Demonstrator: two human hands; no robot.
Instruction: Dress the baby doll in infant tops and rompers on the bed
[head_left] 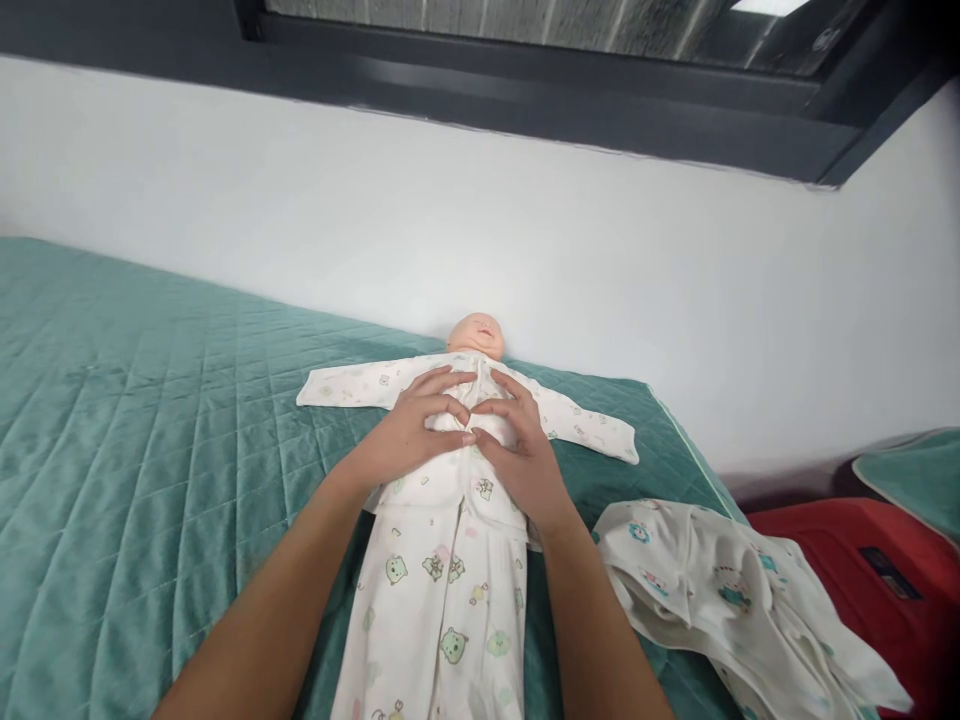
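Note:
A baby doll (pixel 480 332) lies on its back, its bald head close to the wall. It is dressed in a white printed baby shirt (pixel 486 488) with both long sleeves spread out sideways, and white printed pants (pixel 450 630) stretch down from the hem. My left hand (pixel 429 412) pinches the shirt at the middle of the chest, thumb and fingertips close together. Opposite it, my right hand (pixel 517 425) also pinches the shirt at the front opening, its fingertips almost touching those of the left. The fingers hide the exact bit of cloth between them.
Green quilted cover (pixel 150 450) spreads under the doll. To the right lies a crumpled white printed cloth (pixel 727 580), with a red object (pixel 862 560) beside it. A white wall (pixel 375 220) rises behind, below a dark window frame (pixel 525 90).

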